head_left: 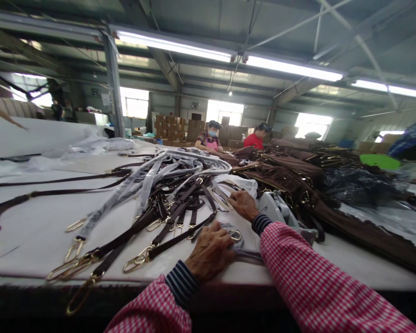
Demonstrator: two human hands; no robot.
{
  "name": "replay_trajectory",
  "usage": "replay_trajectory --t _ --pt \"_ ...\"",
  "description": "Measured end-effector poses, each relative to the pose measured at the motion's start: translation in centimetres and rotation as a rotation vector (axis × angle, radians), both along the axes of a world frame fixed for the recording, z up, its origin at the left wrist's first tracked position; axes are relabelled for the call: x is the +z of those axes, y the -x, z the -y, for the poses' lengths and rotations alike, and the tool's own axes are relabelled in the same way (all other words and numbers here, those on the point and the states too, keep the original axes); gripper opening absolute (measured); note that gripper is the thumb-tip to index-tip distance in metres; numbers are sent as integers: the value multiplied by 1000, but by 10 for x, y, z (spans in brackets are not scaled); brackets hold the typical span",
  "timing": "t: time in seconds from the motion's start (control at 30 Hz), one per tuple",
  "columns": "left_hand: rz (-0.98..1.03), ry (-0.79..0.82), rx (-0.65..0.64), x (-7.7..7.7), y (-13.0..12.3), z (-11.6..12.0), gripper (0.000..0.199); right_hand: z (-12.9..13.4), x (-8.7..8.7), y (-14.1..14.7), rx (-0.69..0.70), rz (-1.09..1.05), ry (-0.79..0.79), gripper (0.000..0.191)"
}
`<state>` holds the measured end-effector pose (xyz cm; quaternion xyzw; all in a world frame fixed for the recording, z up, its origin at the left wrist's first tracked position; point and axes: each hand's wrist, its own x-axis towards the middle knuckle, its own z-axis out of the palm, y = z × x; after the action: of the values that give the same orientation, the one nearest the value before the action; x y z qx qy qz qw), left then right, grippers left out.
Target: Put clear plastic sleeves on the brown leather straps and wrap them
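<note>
Rests left hand (pixel 211 245), fingers bent, against a coiled strap (pixel 236 235) in clear wrap, near the front edge of the tabletop (pixel 48 236); cannot tell, with fingertips hidden, whether grasping or only pressing. Shows a gold clasp on the coil, just right of left hand, and a flat grey length running on toward the right sleeve (pixel 294 263). Has right hand (pixel 243 205) farther out, beyond the coil, fingers bent down beside paper slips (pixel 221 196); cannot tell whether pinching any. Has crumpled plastic (pixel 244 181) just beyond right hand, a white device (pixel 272 206) just right of it, and heaped brown bags (pixel 294 173) farther right. Spreads dark straps (pixel 176 215) left of left hand, with wrapped straps (pixel 125 196) piled partly over them. Shows two people (pixel 211 137) well beyond right hand, across the tabletop.
</note>
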<state>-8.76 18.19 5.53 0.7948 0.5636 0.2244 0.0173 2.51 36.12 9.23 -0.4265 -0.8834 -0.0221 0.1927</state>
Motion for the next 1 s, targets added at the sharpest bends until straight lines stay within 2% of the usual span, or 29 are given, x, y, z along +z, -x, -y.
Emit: replay_trajectory --t 0.17,0.3,0.43,0.63,0.8,0.93,1.0 --pt "-9 -21 -14 1 1 0 15 38 4 -43 35 -18 -59 16" --pt "-2 -17 -2 3 0 1 13 60 -7 -82 23 -1 -28 15" --pt "23 -16 11 4 -1 2 13 69 -19 -108 -5 -2 21 12" --pt "51 -36 -7 1 4 1 23 69 -35 -111 -15 -75 82 9" --pt "61 -1 17 2 2 3 23 64 -41 -106 34 -165 122 28" --pt "83 38 66 3 1 2 20 64 -32 -104 39 -299 43 23" --pt "195 43 85 6 3 0 20 71 -22 -106 23 -379 -14 20"
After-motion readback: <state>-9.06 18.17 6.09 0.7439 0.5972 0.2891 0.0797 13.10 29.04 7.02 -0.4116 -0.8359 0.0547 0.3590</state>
